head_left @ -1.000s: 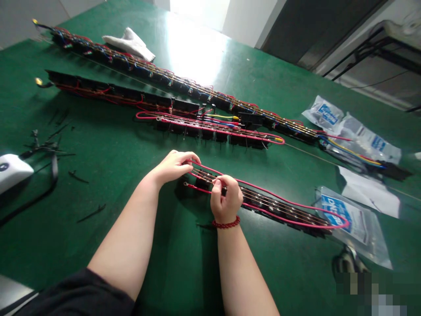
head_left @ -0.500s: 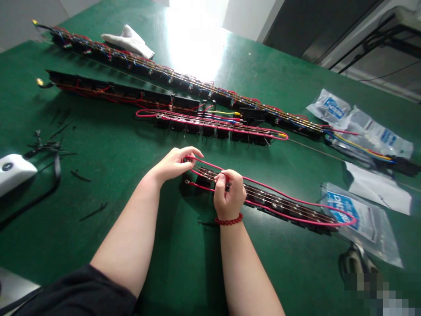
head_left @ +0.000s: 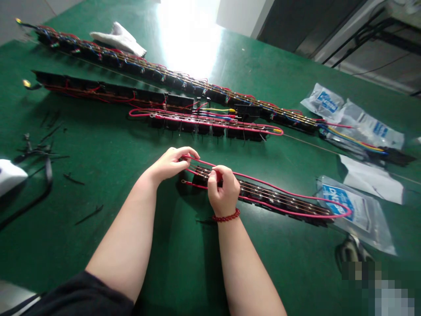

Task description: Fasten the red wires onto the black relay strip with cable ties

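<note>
In the head view, a short black segmented strip (head_left: 276, 199) with thin metal rods along it lies on the green table. A long red cable (head_left: 350, 212) loops over it, its right bend reaching past the strip's end. My left hand (head_left: 170, 164) pinches the cable's left bend between thumb and fingers. My right hand (head_left: 225, 191), a red bead bracelet at the wrist, is closed over the strip near its left part; its fingertips hide whatever they grip. Below the left bend, a cable end with a ring terminal (head_left: 183, 181) sticks out to the left.
Behind lie a second strip with a red cable loop (head_left: 210, 124), a black rail (head_left: 115, 93) and a long wired strip (head_left: 184, 83). Clear plastic bags (head_left: 378, 228) and dark-handled tool (head_left: 353, 252) are at right. Cut black ties (head_left: 88, 215) and a white device (head_left: 11, 177) lie left.
The view has shifted slightly, so the table things sit a little further left. Both hands keep nearly the same places on the cable and strip.
</note>
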Tool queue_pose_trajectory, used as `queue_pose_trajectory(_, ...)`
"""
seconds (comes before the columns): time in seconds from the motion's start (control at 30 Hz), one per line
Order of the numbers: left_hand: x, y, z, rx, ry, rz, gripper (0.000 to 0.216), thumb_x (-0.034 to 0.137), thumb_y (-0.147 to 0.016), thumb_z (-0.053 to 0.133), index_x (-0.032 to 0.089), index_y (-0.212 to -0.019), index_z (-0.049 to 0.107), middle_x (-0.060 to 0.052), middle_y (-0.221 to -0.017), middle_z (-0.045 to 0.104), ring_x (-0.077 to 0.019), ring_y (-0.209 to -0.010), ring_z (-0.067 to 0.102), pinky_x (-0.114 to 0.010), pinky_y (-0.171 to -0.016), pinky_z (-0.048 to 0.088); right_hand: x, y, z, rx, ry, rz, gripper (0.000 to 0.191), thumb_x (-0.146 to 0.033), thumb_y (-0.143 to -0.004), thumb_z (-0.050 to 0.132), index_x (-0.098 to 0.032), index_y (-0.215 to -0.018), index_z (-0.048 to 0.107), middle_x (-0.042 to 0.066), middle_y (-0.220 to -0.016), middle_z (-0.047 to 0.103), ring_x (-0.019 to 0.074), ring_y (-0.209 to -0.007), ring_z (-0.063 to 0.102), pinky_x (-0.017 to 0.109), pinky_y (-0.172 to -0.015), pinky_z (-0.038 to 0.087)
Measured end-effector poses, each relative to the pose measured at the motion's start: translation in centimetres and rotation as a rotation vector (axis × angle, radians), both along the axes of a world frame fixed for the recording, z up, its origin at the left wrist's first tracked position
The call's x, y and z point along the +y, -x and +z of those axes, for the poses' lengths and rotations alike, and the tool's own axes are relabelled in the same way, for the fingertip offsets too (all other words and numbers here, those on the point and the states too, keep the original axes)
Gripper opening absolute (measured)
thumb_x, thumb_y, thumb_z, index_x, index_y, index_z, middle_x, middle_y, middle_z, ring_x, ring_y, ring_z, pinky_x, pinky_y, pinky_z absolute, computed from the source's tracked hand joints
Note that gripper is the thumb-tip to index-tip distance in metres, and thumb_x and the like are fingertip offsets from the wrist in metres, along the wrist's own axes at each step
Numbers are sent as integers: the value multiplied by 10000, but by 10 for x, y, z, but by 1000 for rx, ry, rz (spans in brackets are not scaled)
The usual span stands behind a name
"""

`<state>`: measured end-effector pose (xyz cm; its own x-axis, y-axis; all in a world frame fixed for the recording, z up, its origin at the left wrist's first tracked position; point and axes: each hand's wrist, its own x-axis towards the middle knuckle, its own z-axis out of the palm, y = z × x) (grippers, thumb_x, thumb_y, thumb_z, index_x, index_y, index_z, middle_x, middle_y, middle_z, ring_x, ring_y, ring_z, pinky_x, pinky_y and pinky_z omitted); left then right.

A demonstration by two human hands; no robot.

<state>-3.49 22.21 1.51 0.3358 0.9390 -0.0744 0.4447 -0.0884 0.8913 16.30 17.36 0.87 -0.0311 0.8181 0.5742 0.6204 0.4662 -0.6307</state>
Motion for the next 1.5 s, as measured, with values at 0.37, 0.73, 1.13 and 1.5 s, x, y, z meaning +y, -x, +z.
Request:
queue_pose_trajectory(0.37, -1, -2, -1, -23, 13, 34, 401, 231, -746, 510, 201, -1104, 688, 15, -792, 635, -148, -746, 570, -243, -690, 447, 2, 1, -2, -13, -2, 15, 115, -176, -894, 539, -225, -967, 613, 21, -862, 701, 140, -705, 642, 285, -692, 547)
queue_pose_trajectory(0.73, -1, -3, -3, 70, -89, 41, 276, 328, -862, 528, 164, -929, 739, -2, -684, 671, -135, -636, 606, -224, -606, 442, 4, 1, 2, -114, -61, 176, 83, -154, -841, 581, -225, -852, 623, 10, -758, 684, 160, -702, 618, 312, -695, 530)
queue_pose_trajectory(1.13, -3, -3, -5, -68, 9, 60, 324, 386, -894, 539, 165, -1012, 744, -36, -764, 738, -179, -745, 708, -254, -681, 542, 5, 3, 3, -241, -91, 238, 85, -149, -822, 629, -218, -780, 654, 11, -749, 698, 160, -722, 594, 311, -715, 510)
queue_pose_trajectory(1.5, -2, -5, -11, -181, 6, 93, 278, 230, -826, 581, 178, -1069, 706, -7, -789, 735, -164, -789, 706, -248, -716, 541, 6, 3, 1, -283, -98, 225, 79, -174, -848, 627, -222, -812, 678, 14, -767, 691, 159, -745, 579, 298, -731, 492)
